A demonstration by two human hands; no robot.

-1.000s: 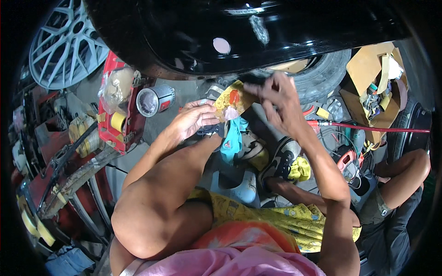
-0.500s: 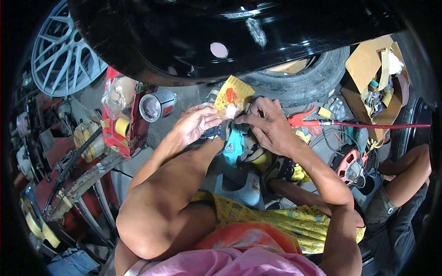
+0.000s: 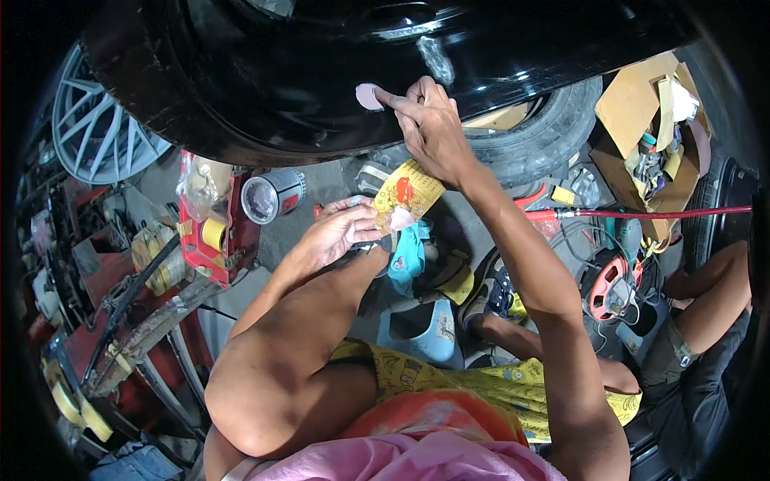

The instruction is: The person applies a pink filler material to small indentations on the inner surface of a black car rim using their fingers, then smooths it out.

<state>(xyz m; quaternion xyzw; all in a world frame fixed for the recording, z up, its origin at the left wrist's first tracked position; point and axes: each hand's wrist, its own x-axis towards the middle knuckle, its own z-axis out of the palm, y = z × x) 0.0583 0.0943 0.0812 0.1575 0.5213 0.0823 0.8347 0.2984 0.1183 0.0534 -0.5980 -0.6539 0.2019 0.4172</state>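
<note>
Between the thumb and fingers of my left hand (image 3: 341, 228) is a yellow printed sheet (image 3: 417, 187) with a red picture on it. A dab of pale pink paste (image 3: 400, 219) lies on the sheet's lower part. My right hand (image 3: 433, 124) is up against a glossy black car body panel (image 3: 305, 88), its index finger stretched out and the other fingers partly curled. That fingertip touches the edge of a round pink patch (image 3: 368, 97) on the panel. A whitish smear (image 3: 434, 60) marks the panel further right. I see nothing held in my right hand.
Left of my hands stand an opened can (image 3: 273, 196) and a red tray (image 3: 216, 240). A tyre (image 3: 529, 140) lies beneath the panel, with a cardboard box (image 3: 642, 104) beyond. A red hose (image 3: 658, 214) crosses the right side, near another person's bent leg (image 3: 710, 305).
My right hand has left the sheet and moved up to the pink patch on the panel. The sheet, still in my left hand, has dropped slightly. The view has shifted a little.
</note>
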